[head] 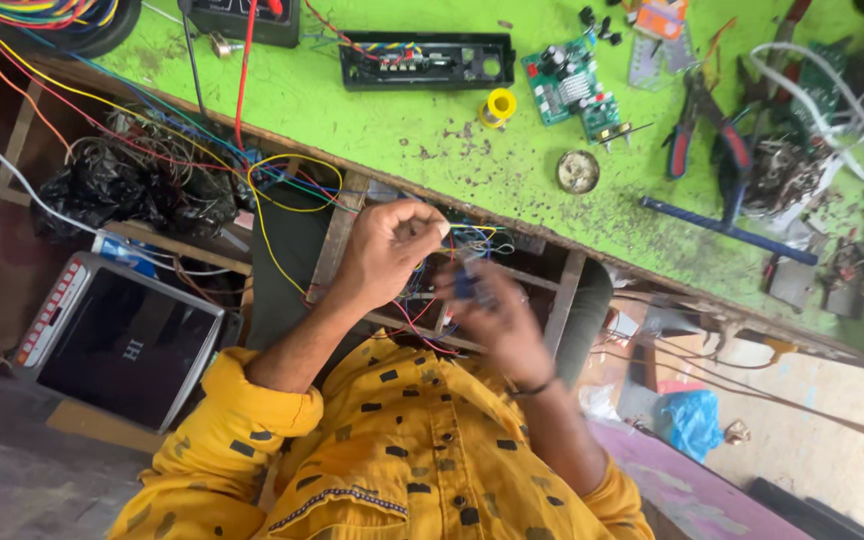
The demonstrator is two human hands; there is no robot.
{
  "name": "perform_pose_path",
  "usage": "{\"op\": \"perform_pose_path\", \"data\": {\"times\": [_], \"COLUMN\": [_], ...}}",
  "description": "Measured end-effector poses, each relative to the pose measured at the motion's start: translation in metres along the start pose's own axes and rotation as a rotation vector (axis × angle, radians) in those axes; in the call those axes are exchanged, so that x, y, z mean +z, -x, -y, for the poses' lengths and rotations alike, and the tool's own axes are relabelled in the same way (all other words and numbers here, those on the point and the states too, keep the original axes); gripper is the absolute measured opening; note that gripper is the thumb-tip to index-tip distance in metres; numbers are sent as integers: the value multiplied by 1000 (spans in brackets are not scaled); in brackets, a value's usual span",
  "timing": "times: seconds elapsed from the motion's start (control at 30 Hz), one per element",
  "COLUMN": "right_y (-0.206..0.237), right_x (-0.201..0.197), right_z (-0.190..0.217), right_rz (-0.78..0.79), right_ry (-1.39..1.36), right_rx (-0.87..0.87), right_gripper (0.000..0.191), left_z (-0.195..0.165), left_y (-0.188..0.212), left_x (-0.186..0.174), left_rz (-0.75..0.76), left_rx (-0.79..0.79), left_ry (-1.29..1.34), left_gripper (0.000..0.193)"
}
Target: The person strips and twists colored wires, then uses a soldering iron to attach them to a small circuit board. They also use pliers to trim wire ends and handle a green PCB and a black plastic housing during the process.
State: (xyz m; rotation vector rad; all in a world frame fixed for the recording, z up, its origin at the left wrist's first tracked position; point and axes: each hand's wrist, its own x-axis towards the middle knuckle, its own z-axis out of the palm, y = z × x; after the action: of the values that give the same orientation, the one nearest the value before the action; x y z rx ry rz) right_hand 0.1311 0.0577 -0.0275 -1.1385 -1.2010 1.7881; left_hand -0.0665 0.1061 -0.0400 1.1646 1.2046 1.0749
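My left hand [389,250] is closed, its fingertips pinching a bundle of thin coloured wires [472,240] just below the edge of the green bench [352,100]. My right hand [497,325] is blurred and sits just right of the left one, holding a small blue part [467,285] that the wires run to. Both hands hover over my lap, and yellow patterned sleeves cover both arms. What the blue part is cannot be made out.
On the bench lie an open black case with wires [427,62], a green circuit board [572,85], a yellow spool [498,105], a round tin [578,171], pliers [697,125] and white cables [852,110]. A dark-screened device [122,340] lies lower left.
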Motion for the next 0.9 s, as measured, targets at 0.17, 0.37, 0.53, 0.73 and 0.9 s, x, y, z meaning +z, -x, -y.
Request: {"op": "perform_pose_path", "data": {"times": [0.17, 0.37, 0.53, 0.73, 0.9], "right_y": [-2, -9, -8, -7, -7], "right_x": [23, 12, 14, 19, 20], "right_z": [-36, -30, -31, -19, -19], "right_rz": [-128, -122, -120, -115, -151], "right_ry": [187, 192, 214, 370, 335], "right_rx": [-36, -75, -66, -88, -10], "right_gripper": [44, 47, 43, 33, 27], "left_z": [0, -1, 2, 3, 1], "left_y": [7, 12, 13, 14, 15], "left_x": [2, -3, -1, -4, -3], "left_rz": [-12, -4, 36, 60, 81], "left_rx": [90, 76, 16, 36, -30], "left_ry": [-133, -170, -151, -124, -139], "left_gripper": [11, 11, 11, 11, 11]}}
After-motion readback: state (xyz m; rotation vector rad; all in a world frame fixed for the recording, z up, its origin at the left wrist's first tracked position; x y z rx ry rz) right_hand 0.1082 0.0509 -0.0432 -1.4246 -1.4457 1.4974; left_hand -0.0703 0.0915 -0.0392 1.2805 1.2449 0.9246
